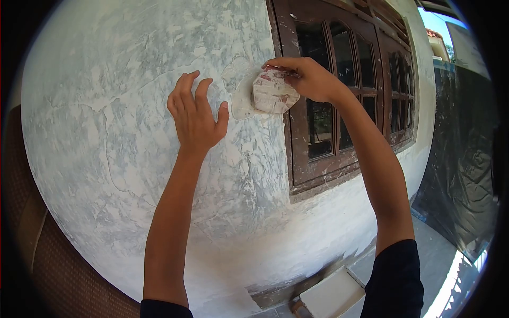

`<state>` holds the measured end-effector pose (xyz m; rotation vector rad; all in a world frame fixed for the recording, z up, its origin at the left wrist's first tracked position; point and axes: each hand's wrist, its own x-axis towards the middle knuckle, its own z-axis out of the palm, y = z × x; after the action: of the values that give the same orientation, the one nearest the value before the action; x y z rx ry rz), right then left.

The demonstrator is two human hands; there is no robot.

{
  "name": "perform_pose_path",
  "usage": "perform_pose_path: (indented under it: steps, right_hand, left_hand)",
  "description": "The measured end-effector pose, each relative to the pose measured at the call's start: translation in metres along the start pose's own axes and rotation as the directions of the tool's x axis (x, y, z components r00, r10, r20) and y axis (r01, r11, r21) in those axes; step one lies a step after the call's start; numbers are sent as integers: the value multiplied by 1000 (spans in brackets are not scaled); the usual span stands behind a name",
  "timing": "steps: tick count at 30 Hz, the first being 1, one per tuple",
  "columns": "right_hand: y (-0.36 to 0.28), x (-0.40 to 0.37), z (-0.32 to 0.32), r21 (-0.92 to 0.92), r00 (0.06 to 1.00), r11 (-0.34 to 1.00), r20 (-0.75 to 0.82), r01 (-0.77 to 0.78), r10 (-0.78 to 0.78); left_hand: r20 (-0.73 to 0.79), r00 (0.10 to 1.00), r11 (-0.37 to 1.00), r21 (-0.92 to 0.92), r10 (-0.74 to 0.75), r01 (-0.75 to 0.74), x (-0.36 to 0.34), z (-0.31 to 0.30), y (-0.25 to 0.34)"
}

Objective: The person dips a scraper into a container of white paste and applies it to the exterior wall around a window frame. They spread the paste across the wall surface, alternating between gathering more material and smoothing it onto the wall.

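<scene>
At the edge of the wall (132, 143), beside the brown window frame (298, 148), you have a pale-caked pad (274, 94); your right grip (314, 79) is closed on its rim; your left grip (196, 117) is empty, fingers spread and loosely curled; a flat angle and even pressure probably serve you best, with care not to smear the wood; well below, a pale tray (356, 279) lies near the wall's foot, its contents too unclear to tell.
</scene>
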<state>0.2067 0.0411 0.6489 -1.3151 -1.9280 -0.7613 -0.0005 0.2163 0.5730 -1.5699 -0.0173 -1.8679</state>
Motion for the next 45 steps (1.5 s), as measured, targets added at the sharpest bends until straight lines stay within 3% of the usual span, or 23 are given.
perform_pose_path:
  steps: [2,6,8,10,12,13,17,18,20,22,24,26,28,29,30,32,33,36,40,41,42,44,45]
  right_hand:
    - [-1,3,3,-17,998,999,49,-40,41]
    - [15,18,-5,-23,991,998,-124,-59,55]
    - [17,21,-13,-65,903,997,-430,-31,0]
    - [16,18,-9,8,911,1000,-413,8,-4]
    - [13,11,5,21,976,992,-184,123,-117]
    - [0,9,3,-102,999,995,-33,-5,1]
    - [8,31,1,-160,955,986,-297,-46,-4]
    - [10,32,0,-159,955,986,-295,-44,-5]
    - [5,33,-5,-49,921,998,-386,30,-46]
    - [5,30,2,-20,948,994,-298,111,-112]
    - [3,27,9,-179,994,978,47,110,-103]
    - [-2,35,11,-214,996,973,8,92,-92]
    - [-9,42,1,-162,942,986,-336,-43,-14]
    - [-10,44,-5,-138,925,988,-380,-65,8]
    - [-5,45,-4,-138,926,988,-378,-64,7]
    - [-4,45,-2,-70,957,977,-197,202,-212]
    - [-3,39,4,-105,986,984,-72,146,-154]
    - [1,41,10,-219,991,971,-76,93,-113]
    - [-16,44,-6,-88,942,996,-335,-25,-6]
    - [-3,45,-3,-56,944,990,-298,131,-142]
    - [2,44,3,-56,944,990,-296,133,-144]
    - [2,37,11,-143,988,978,-5,150,-152]
    - [3,36,11,-136,991,984,-43,117,-124]
  left_hand:
    - [28,1000,1000,1,13,-13,0,-1,1]
    - [53,999,1000,9,7,-8,-1,-1,1]
    - [45,999,1000,20,15,-16,-1,-2,2]
    - [28,999,999,37,24,-25,0,-2,2]
    - [76,997,1000,22,-5,4,-2,-2,3]
    - [76,997,1000,23,-5,4,-3,-2,3]
    - [66,998,999,30,-13,11,-3,-2,3]
    - [72,997,999,29,-26,24,-4,-2,3]
    - [70,997,999,30,-25,23,-4,-2,2]
    - [64,998,999,32,-28,26,-4,-1,2]
    - [13,1000,998,66,9,-10,-2,-1,3]
    - [12,1000,998,66,7,-7,-3,0,2]
    - [7,1000,998,67,6,-7,-3,1,2]
    - [32,999,999,54,-11,9,-4,0,2]
    - [57,998,999,43,-28,25,-5,-1,1]
    - [56,998,999,44,-31,28,-6,0,1]
    - [54,998,999,41,-31,29,-6,0,1]
    - [56,998,998,48,-39,37,-5,-1,2]
    - [62,997,998,45,-50,47,-6,-1,1]
    - [58,997,998,38,-47,45,-6,-1,1]
    - [53,998,999,29,-45,43,-5,-1,1]
    - [54,997,998,32,-49,47,-6,-1,2]
    - [55,997,998,34,-49,47,-6,-1,2]
